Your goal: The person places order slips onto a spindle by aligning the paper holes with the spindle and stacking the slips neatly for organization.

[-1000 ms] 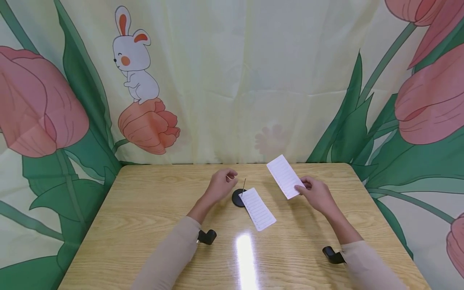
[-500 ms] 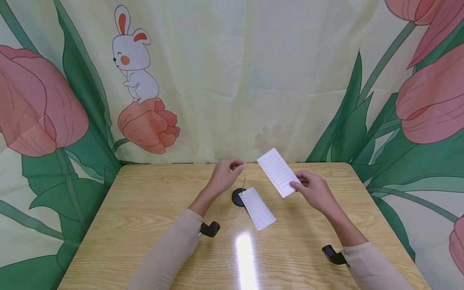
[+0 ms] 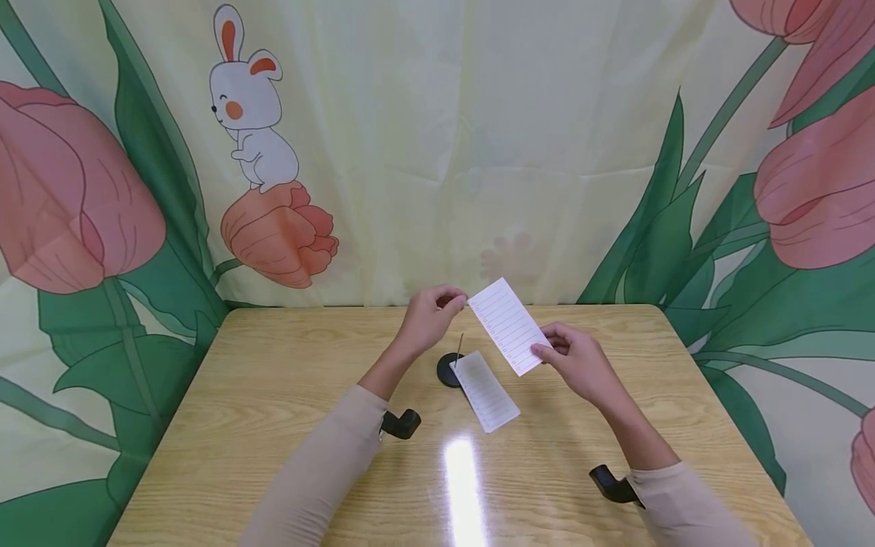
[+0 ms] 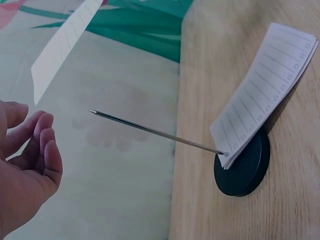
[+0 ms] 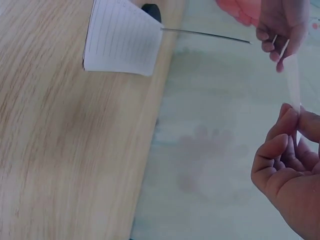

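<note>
My right hand [image 3: 577, 361] pinches a lined white paper slip [image 3: 506, 325] by its lower right edge, thumb on top, and holds it raised above the table. At the slip's far left corner [image 4: 40, 85] is my left hand [image 4: 30, 165], its fingers loosely bent and thumb apart from them, gripping nothing. Below stands a spike paper holder: a thin upright metal spike [image 4: 155, 132] on a round black base [image 4: 245, 167]. Several lined slips [image 3: 487, 391] are stacked on the spike, pierced near one corner and lying low over the base.
The wooden table [image 3: 273, 395] ends at a printed curtain [image 3: 410, 152] with tulips and a rabbit. Black wrist mounts [image 3: 403, 425] stick out from both sleeves. The spike's pointed tip faces up between the hands.
The right hand has brought its slip leftward, toward the spike. My left hand has risen and shifted right to the slip's corner. The stacked slips stay put.
</note>
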Tool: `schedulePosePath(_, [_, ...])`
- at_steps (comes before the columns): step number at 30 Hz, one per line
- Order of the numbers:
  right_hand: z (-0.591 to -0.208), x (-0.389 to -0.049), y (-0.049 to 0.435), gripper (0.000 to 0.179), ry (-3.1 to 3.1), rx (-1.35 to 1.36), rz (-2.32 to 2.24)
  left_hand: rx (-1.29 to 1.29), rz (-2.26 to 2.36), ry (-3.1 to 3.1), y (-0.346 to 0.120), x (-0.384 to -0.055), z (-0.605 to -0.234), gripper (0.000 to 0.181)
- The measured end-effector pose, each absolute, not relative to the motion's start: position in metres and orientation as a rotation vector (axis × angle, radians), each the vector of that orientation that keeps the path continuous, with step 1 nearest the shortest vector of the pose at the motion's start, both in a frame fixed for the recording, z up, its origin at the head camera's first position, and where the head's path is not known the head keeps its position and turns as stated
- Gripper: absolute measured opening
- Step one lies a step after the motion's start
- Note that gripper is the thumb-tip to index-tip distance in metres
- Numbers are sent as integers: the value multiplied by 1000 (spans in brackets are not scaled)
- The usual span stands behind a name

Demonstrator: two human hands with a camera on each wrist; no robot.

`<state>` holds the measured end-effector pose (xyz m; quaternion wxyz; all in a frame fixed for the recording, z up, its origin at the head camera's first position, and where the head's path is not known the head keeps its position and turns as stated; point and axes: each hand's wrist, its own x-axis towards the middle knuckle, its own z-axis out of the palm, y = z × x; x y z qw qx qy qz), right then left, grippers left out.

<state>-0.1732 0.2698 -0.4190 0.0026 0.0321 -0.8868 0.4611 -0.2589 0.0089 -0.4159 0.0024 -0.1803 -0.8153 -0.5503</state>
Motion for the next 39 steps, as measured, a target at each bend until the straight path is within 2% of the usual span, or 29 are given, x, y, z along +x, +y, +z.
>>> schedulePosePath(11, [-423, -170, 259, 25, -2754, 118, 1542, -523, -1782, -2541, 9, -260, -416, 12])
schedulePosePath(39, [-445, -168, 258, 27, -2820, 10, 1586, -532, -1787, -2574, 5, -257, -430, 7])
